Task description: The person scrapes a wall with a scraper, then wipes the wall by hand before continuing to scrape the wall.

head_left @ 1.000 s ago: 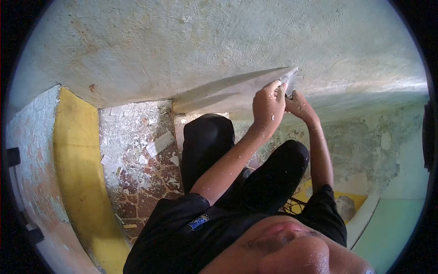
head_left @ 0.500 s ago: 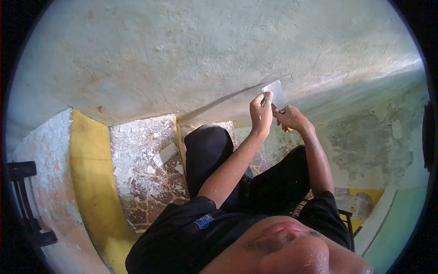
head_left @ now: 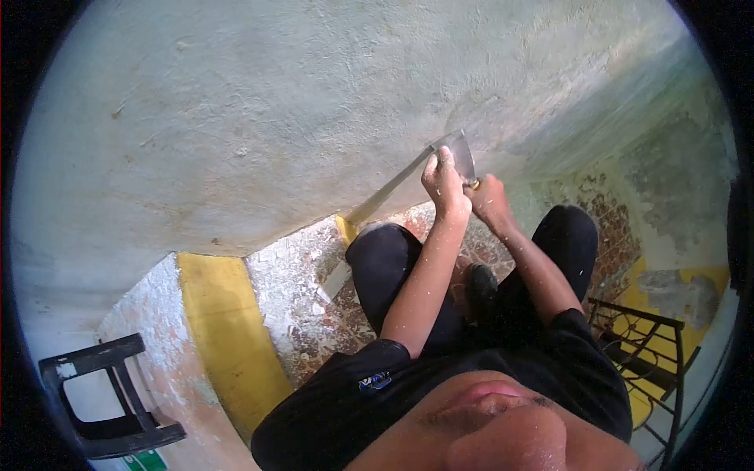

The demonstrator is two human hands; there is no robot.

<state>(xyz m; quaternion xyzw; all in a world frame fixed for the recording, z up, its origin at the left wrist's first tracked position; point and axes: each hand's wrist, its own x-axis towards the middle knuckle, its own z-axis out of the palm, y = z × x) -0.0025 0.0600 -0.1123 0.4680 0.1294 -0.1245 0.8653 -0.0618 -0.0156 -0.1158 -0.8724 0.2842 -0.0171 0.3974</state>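
A scraper (head_left: 463, 152) with a wide, flat metal blade meets the grey-green wall (head_left: 314, 118) in front of me. My left hand (head_left: 444, 185) is closed on the blade, its thumb stretched along the metal and its other fingers mostly hidden behind. Just below and to the right, my right hand (head_left: 488, 201) wraps round the handle, which is largely covered by the fingers. Pale flecks cling to both hands and forearms. The wall surface is rough, with scuffs and small ridges.
White flakes litter the patterned floor (head_left: 302, 345) below. A yellow band (head_left: 228, 330) runs along the left. A black plastic chair (head_left: 149, 424) stands at the lower left, and a dark metal rack (head_left: 667, 322) at the lower right. My knees are close to the wall.
The view has shifted, so more of the chair and the rack shows. The scraper's blade now stands at a different tilt against the wall. Both hands keep hold, and my right knee has moved outward.
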